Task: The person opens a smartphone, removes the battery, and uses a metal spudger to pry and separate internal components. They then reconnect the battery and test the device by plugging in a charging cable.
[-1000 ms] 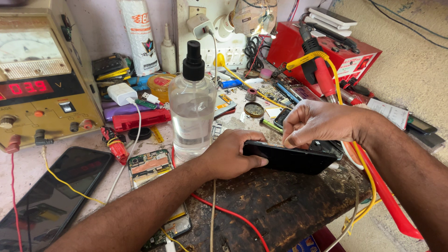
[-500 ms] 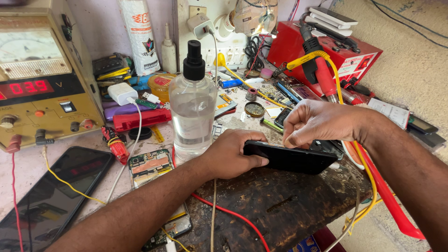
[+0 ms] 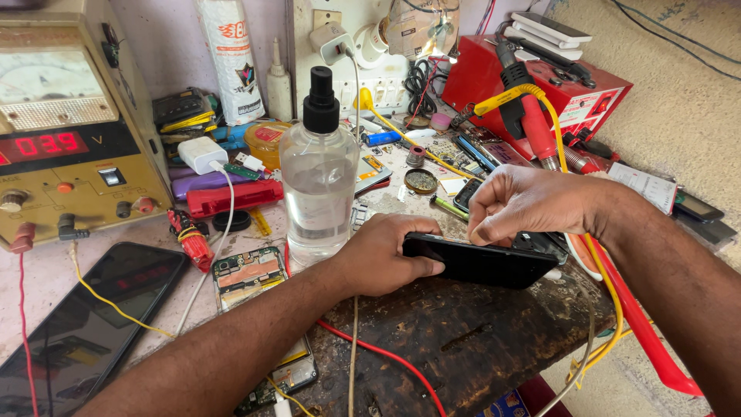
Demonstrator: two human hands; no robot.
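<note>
Together, left hand (image 3: 382,259) clamps the tilted black phone (image 3: 482,262) while right hand (image 3: 525,202) curls, grip pinching its upper edge.

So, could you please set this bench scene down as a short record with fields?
Setting: cluttered repair bench, dark worn top
Left hand: grips the left end of a black phone, tilted on edge
Right hand: fingertips pinch the phone's upper edge
Beside left hand: clear spray bottle, black cap
Far left: power supply, red digits lit
Front left: dark phone lying flat
</note>
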